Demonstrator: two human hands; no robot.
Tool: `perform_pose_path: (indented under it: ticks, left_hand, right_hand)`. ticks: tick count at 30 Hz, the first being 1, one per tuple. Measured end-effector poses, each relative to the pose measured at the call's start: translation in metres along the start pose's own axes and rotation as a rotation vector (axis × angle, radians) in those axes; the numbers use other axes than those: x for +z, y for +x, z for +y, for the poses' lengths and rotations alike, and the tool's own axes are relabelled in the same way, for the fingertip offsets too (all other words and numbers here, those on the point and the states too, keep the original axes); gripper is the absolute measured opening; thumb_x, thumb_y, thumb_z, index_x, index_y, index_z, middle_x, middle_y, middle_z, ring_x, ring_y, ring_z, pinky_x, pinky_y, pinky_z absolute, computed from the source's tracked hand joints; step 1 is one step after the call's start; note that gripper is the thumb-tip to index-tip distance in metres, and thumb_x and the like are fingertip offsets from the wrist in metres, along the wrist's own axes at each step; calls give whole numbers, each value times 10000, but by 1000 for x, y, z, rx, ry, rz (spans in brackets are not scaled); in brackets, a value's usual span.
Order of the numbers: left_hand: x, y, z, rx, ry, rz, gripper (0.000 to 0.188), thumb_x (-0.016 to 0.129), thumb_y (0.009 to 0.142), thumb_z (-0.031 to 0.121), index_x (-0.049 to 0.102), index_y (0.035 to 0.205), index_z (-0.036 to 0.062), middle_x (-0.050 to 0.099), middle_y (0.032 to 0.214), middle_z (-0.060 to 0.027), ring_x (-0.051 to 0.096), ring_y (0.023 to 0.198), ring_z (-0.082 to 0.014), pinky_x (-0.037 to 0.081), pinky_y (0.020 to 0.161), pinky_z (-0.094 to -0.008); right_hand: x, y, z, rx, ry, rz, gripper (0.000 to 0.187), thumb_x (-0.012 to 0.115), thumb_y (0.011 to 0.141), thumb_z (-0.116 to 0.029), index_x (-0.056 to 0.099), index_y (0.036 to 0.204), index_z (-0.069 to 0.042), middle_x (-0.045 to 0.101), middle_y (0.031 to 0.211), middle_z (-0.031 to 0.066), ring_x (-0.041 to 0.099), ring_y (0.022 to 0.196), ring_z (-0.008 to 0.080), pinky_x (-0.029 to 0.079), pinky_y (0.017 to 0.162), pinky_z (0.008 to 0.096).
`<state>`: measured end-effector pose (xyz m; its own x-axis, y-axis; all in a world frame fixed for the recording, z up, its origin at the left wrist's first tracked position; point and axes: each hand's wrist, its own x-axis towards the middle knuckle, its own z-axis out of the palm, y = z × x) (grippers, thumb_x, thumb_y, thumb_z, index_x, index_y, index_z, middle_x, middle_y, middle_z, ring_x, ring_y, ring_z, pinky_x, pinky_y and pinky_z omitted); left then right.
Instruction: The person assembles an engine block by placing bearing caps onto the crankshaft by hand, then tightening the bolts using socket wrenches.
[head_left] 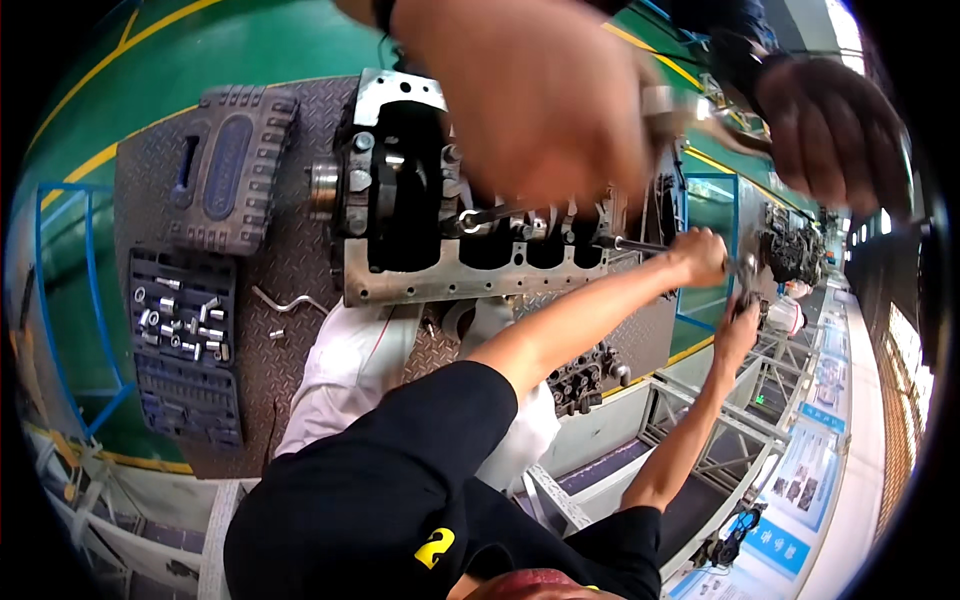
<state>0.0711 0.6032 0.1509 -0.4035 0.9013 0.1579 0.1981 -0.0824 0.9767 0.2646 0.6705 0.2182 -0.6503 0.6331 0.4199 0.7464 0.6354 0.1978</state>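
Observation:
Both my forearms reach up and to the right past a grey engine block (460,275) lying on a steel plate. At its right end, my left hand (700,256) is closed round a long metal extension bar (640,246), whose tip meets the block. My right hand (738,325) is closed on what looks like a ratchet wrench (746,272) just beyond it. From the top, a co-worker's large blurred hand (550,110) covers part of the block, above a metal rod (490,215) reaching a bolt inside. Another hand (835,135) of the co-worker is closed on a metal bar.
A grey tool case (235,175) lies on the diamond plate (285,380) at left. Below it sits an open socket tray (185,320). A bent metal bar (290,302) and a loose socket (278,334) are near. Another engine part (583,380) lies by the plate's right edge.

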Motion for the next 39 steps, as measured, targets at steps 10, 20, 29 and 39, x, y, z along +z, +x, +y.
perform_pose_path:
  ticks: [10,20,29,39]
  left_hand:
    - [8,-10,-7,206,-52,95,197,618,699,184,743,758,44,712,810,-242,718,775,-393,581,751,-481]
    - [-3,-26,11,58,4,-51,230,623,711,184,754,808,22,727,907,-246,725,892,-380,579,825,-480]
    - [-2,-10,12,19,29,-99,194,594,728,189,766,780,116,727,807,-191,731,804,-364,592,757,-472]
    - [-12,-22,10,22,-65,-97,179,591,782,185,745,768,96,717,794,-201,717,784,-394,572,776,-496]
  right_hand:
    - [-129,-113,-150,301,-266,-156,430,625,957,-430,599,941,-1,691,761,241,669,729,460,496,630,544]
    - [-5,33,16,-297,145,114,368,646,886,-94,566,1223,28,630,1113,271,589,1044,471,471,906,484]
    - [-75,-62,-42,272,-405,-196,404,662,908,-399,595,902,0,674,812,240,662,799,449,510,708,540]
    - [-64,-58,-43,223,-257,-149,264,603,950,-260,574,1052,-18,673,1043,217,633,1011,415,486,843,513]
